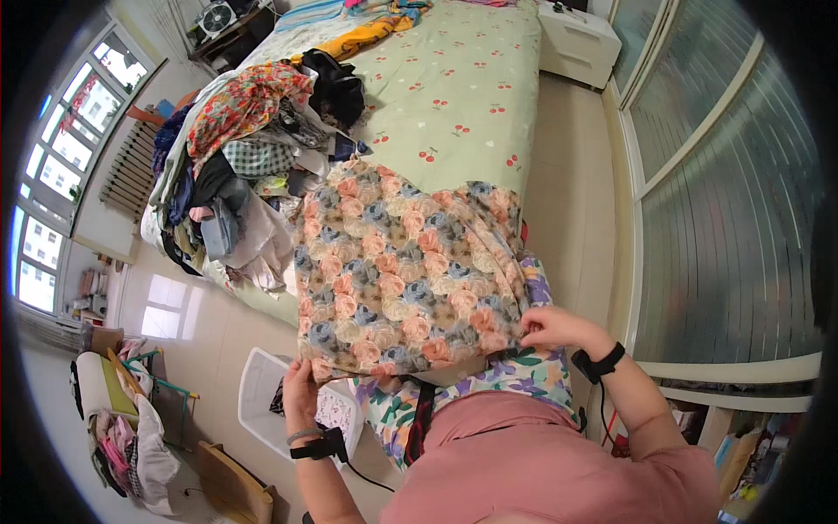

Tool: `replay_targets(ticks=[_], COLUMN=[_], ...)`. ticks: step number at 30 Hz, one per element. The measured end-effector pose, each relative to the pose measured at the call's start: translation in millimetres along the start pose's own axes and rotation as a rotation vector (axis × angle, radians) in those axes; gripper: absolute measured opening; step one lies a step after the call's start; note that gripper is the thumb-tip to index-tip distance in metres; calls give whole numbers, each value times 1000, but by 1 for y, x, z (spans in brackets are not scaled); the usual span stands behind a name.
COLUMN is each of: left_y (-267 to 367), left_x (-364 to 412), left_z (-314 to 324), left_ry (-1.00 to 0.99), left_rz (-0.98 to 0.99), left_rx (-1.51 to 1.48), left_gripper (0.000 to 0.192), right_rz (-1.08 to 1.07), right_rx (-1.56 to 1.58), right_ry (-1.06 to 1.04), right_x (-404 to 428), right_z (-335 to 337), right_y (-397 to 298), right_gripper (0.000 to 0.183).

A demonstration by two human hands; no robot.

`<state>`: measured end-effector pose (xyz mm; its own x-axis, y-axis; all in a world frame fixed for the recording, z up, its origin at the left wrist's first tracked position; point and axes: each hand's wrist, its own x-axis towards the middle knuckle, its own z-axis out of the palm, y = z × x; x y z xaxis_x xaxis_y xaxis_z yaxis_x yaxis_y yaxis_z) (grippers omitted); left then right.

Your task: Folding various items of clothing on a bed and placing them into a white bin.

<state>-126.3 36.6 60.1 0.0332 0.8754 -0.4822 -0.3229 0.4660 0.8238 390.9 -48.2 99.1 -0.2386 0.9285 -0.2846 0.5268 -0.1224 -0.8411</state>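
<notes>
A rose-patterned garment in pink, cream and grey-blue lies spread over the near end of the bed and reaches down to my lap. My left hand pinches its near left corner between thumb and fingers. At the near right edge, my right hand grips the fabric with bent fingers. Each wrist wears a black strap with a cable. The bed's green sheet has a cherry print. Left of the garment is a big heap of mixed clothes.
A white plastic tub holding some cloth stands on the floor at my left. Farther left are a wooden chair and a pile of clothes. Frosted sliding doors line the right, with a white nightstand beyond.
</notes>
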Motion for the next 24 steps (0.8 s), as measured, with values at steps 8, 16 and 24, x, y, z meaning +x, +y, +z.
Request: replay_targets(ticks=[8,16,24], left_y=[-59,-75,-89], left_x=[4,-7,-11], left_z=[-30,-43,-36], left_ry=[104,237,281], left_rz=[-53,29,-23], left_rx=[98,-7,11], left_gripper=[18,22,20], right_rz=[58,180,11], right_rx=[91,-240,28], right_ry=[163,302,-28], right_x=[101,144,125], right_z=[9,21,69], right_y=[27,-27,-11], right_gripper=[32,48,35])
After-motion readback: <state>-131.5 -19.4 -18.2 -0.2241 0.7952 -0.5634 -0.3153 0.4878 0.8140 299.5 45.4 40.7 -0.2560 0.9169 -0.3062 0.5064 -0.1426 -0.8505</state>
